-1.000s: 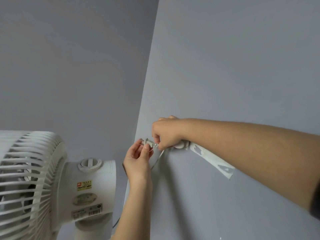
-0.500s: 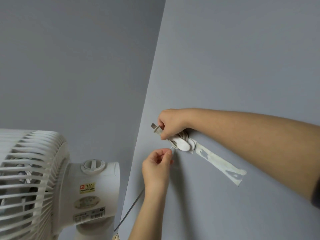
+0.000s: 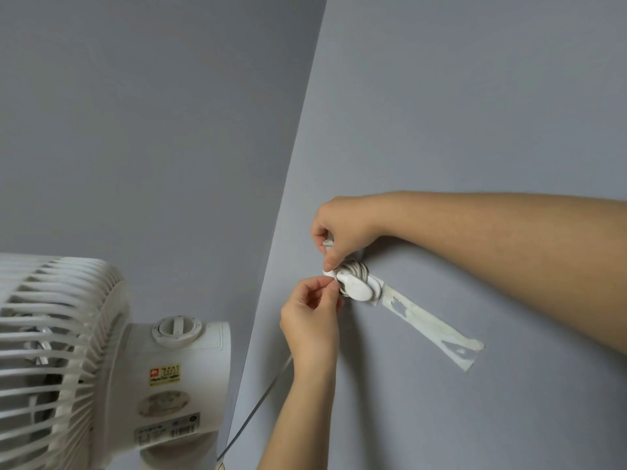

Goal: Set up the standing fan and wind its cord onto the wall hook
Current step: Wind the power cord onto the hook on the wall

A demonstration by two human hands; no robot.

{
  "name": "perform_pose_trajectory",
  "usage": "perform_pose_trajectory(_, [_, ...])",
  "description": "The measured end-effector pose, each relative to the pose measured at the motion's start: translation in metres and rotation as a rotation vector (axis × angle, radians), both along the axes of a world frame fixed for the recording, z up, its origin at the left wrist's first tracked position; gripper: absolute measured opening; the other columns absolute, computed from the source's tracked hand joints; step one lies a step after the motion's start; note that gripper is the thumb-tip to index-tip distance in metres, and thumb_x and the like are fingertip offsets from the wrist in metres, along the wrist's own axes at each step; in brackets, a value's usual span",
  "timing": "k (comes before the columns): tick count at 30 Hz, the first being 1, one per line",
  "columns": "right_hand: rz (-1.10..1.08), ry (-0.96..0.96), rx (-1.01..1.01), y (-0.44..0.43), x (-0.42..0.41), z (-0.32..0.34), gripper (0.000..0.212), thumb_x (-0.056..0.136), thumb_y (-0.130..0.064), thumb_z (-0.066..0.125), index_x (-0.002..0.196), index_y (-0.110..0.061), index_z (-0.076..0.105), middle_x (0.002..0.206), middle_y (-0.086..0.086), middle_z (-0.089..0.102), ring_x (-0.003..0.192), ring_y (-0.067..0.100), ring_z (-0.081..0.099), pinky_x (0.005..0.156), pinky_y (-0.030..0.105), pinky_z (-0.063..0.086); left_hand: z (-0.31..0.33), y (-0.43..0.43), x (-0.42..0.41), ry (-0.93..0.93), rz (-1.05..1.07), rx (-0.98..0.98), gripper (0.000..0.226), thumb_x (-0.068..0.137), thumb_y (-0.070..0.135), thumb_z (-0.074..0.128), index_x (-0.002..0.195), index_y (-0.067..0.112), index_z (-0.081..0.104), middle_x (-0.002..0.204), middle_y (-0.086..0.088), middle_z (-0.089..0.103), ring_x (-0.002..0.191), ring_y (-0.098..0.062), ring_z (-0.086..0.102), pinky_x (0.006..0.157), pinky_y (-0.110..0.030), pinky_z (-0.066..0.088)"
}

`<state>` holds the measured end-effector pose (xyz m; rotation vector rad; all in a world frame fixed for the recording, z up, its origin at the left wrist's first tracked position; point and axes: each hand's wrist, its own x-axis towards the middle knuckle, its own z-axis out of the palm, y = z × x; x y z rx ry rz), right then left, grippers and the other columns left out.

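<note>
A white oval wall hook (image 3: 357, 287) sticks to the grey right wall (image 3: 475, 96). Several turns of grey cord (image 3: 356, 268) are wound behind it. My right hand (image 3: 342, 228) presses from above, thumb on the coil, fingers closed on the plug end, which is mostly hidden. My left hand (image 3: 314, 315) pinches the cord at the hook's left edge. A taut stretch of cord (image 3: 258, 405) runs down from that hand. The white standing fan (image 3: 101, 368) stands at the lower left, grille facing left.
A torn strip of pale tape (image 3: 431, 329) runs down-right from the hook along the wall. The two grey walls meet in a corner (image 3: 288, 184) just left of the hook. The fan's motor housing (image 3: 179, 385) is close below my left forearm.
My left hand has risen from below the hook to its left edge. My right hand pulled the plug end in closer over the coil. The view shifted slightly.
</note>
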<state>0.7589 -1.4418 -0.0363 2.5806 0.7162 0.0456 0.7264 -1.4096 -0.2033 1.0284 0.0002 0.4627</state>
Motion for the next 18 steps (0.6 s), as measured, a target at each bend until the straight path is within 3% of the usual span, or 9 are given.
perform_pose_trajectory(7, [0.007, 0.002, -0.113, 0.004, -0.006, -0.002, 0.026, 0.084, -0.036, 0.067, 0.065, -0.023, 0.052, 0.061, -0.008, 0.049, 0.057, 0.006, 0.043, 0.052, 0.024, 0.034, -0.004, -0.005, -0.004, -0.021, 0.015, -0.024, 0.009, 0.086, 0.008, 0.065, 0.085, 0.015, 0.070, 0.069, 0.002, 0.069, 0.059, -0.005, 0.063, 0.066, -0.022, 0.053])
perform_pose_trajectory(18, [-0.077, 0.019, -0.178, 0.005, -0.017, 0.002, 0.028, 0.086, -0.036, 0.065, 0.065, -0.024, 0.050, 0.063, -0.008, 0.047, 0.057, 0.005, 0.041, 0.051, 0.023, 0.031, 0.001, -0.011, -0.008, 0.011, 0.004, -0.107, 0.010, 0.087, 0.013, 0.065, 0.078, 0.012, 0.069, 0.063, 0.002, 0.064, 0.046, -0.001, 0.053, 0.051, -0.009, 0.043])
